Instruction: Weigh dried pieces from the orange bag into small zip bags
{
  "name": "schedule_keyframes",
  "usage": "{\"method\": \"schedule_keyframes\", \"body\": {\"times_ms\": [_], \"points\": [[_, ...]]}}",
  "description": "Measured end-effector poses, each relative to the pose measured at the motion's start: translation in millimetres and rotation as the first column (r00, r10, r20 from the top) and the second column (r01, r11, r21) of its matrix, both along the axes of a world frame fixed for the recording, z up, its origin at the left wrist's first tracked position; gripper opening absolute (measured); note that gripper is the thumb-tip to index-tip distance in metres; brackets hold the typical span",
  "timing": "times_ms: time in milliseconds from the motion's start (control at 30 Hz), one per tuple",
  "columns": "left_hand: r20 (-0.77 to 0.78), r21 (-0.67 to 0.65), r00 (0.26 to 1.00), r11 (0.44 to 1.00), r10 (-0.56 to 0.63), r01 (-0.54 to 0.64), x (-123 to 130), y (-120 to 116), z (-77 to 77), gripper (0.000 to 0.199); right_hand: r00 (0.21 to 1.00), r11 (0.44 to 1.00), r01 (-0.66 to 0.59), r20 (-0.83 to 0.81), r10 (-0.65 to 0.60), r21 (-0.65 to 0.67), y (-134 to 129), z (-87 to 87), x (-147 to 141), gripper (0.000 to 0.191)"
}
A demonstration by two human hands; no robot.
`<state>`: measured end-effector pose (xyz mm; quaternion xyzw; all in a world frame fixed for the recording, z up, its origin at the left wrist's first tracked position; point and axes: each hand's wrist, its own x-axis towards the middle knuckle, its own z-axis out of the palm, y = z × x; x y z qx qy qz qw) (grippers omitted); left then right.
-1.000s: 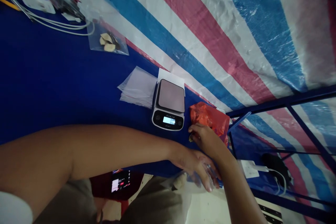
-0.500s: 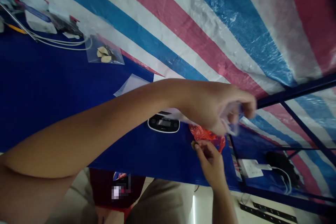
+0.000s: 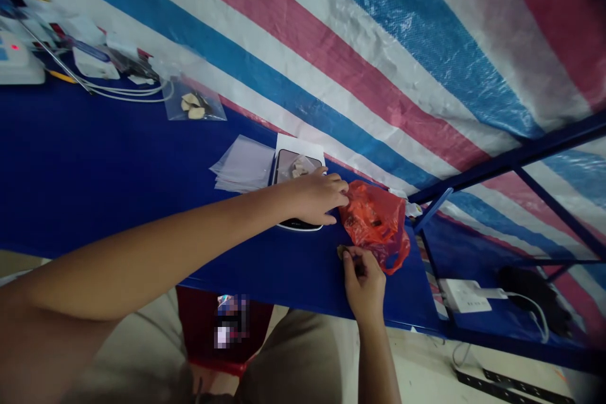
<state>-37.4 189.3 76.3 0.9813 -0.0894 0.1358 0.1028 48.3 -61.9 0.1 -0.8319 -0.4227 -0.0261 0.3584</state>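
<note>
My left hand reaches across the front of a black-and-white digital scale, palm down, fingers apart and holding nothing. Its fingertips are at the left edge of a crumpled red plastic bag, where contact is hard to tell. On the scale's plate lies a small clear bag with pale pieces, partly behind the hand. Between thumb and fingers, my right hand pinches a small brownish piece just in front of the red bag.
Flat clear bags lie left of the scale. Farther left are a clear bag of pale and dark pieces, a cable and a white device. A blue metal frame and a white power strip stand right.
My left hand has come back leftward from beyond the red bag, and the whitish translucent item it held is out of it. My right hand still pinches the brownish piece.
</note>
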Motion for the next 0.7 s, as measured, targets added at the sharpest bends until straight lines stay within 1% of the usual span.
{"method": "schedule_keyframes", "body": {"times_ms": [67, 167, 233, 300, 333, 400, 433, 500, 567, 600, 633, 700], "points": [[0.046, -0.001, 0.999, 1.0, -0.001, 0.001, -2.3, 3.3, -10.1, 0.021, 1.0, 1.0, 0.012, -0.015, -0.012, 0.003, 0.3, -1.0, 0.1, 0.024], [0.142, -0.05, 0.989, 0.998, -0.04, 0.048, -8.6, 8.5, -22.0, 0.02, 0.999, 1.0, 0.018, -0.03, -0.018, 0.008, 0.8, -1.7, 0.1, 0.024], [0.246, -0.13, 0.968, 0.988, -0.043, 0.077, -14.6, 12.4, -24.0, 0.023, 0.999, 1.0, 0.016, -0.029, -0.015, 0.016, 0.8, -2.3, 0.6, 0.024], [0.385, -0.237, 0.923, 0.967, 0.008, 0.09, -20.7, 17.5, -21.4, 0.025, 0.999, 0.999, 0.022, -0.029, -0.021, 0.038, 0.4, -3.6, 1.7, 0.024], [0.457, -0.291, 0.888, 0.953, 0.061, 0.084, -23.4, 20.8, -19.0, 0.023, 0.999, 0.998, 0.027, -0.03, -0.025, 0.054, 0.0, -4.6, 2.5, 0.025], [0.577, -0.38, 0.792, 0.924, 0.197, 0.047, -27.9, 29.4, -13.9, 0.012, 0.998, 0.995, 0.045, -0.039, -0.042, 0.088, -1.1, -6.9, 4.5, 0.026], [0.625, -0.415, 0.731, 0.91, 0.274, 0.014, -29.7, 34.7, -11.8, 0.015, 0.997, 0.993, 0.058, -0.047, -0.053, 0.102, -1.6, -8.1, 5.5, 0.026], [0.691, -0.46, 0.597, 0.885, 0.408, -0.072, -32.8, 47.2, -9.6, 0.033, 0.993, 0.987, 0.092, -0.083, -0.082, 0.128, -2.4, -10.3, 7.3, 0.028], [0.725, -0.474, 0.481, 0.863, 0.494, -0.173, -35.3, 61.2, -10.1, 0.049, 0.979, 0.975, 0.148, -0.165, -0.121, 0.163, -2.7, -11.7, 8.4, 0.031], [0.728, -0.477, 0.442, 0.85, 0.525, -0.224, -36.4, 68.2, -11.3, 0.054, 0.965, 0.967, 0.18, -0.222, -0.138, 0.181, -2.5, -12.0, 8.5, 0.033], [0.722, -0.48, 0.42, 0.835, 0.55, -0.269, -37.3, 74.8, -12.9, 0.057, 0.947, 0.958, 0.211, -0.283, -0.151, 0.196, -2.2, -12.0, 8.3, 0.035], [0.7, -0.477, 0.418, 0.815, 0.579, -0.328, -38.6, 86.1, -16.9, 0.059, 0.911, 0.942, 0.257, -0.377, -0.164, 0.213, -1.4, -11.0, 7.5, 0.039]]}}
